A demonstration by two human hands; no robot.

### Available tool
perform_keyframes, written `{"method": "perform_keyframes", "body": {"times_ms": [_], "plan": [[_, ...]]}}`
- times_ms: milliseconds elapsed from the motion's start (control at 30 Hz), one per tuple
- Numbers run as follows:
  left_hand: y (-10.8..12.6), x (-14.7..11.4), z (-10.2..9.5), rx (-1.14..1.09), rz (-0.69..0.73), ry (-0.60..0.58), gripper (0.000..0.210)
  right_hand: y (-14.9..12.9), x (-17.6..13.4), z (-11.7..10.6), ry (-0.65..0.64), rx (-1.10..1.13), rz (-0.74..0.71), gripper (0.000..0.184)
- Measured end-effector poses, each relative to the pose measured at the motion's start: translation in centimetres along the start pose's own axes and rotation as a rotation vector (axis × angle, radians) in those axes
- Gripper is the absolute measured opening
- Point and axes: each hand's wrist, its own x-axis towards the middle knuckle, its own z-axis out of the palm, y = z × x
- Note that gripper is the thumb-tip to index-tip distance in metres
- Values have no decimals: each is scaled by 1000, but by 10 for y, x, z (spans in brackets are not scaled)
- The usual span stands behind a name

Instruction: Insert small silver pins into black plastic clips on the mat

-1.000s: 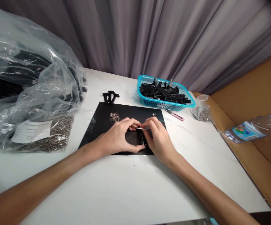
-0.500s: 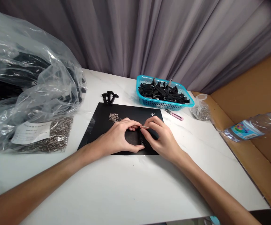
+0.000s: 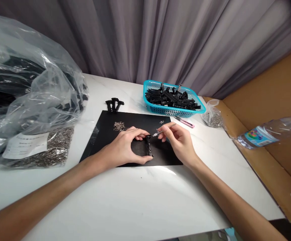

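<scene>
My left hand (image 3: 125, 145) grips a slim black plastic part (image 3: 149, 146) by its two ends, thumb at the near end and fingers at the far one. The part is held over a black mat (image 3: 165, 155). Pinched in my right hand (image 3: 179, 140) is a slim pen-like tool (image 3: 158, 132), its tip close to the part's far end; whether they touch I cannot tell. A heap of small metal pins (image 3: 119, 126) lies on the mat beyond my left hand. Farther right on the mat is a small cluster of tiny metal pieces (image 3: 161, 122).
Behind the mat stand several black parts (image 3: 114, 104) and a blue basket (image 3: 149, 107) full of similar ones. A pink-handled cutter (image 3: 187, 123), a small bag of metal bits (image 3: 214, 117) and a bottle (image 3: 263, 136) are at right. Large plastic bags (image 3: 57, 90) crowd the left.
My right hand has drawn back to the right from the black part, so the tool and the part now show more plainly. My left hand keeps its hold. The view has shifted slightly.
</scene>
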Motion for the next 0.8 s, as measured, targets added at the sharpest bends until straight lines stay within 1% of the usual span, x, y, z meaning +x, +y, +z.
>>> {"method": "perform_keyframes", "body": {"times_ms": [200, 333, 533, 667, 800], "plan": [[0, 0, 0, -9, 10, 5, 62, 4, -1, 9, -6, 59, -1, 29], [0, 1, 0, -4, -5, 5, 62, 6, -1, 9, -21, 60, 8, 30], [-1, 1, 1, -24, 5, 10, 63, 8, -1, 9, -2, 91, 36, 30], [0, 2, 0, -32, 23, 6, 63, 8, -2, 7, -8, 123, 41, 28], [3, 4, -1, -28, 12, 2, 59, 7, -3, 7, -1, 123, 41, 25]]}}
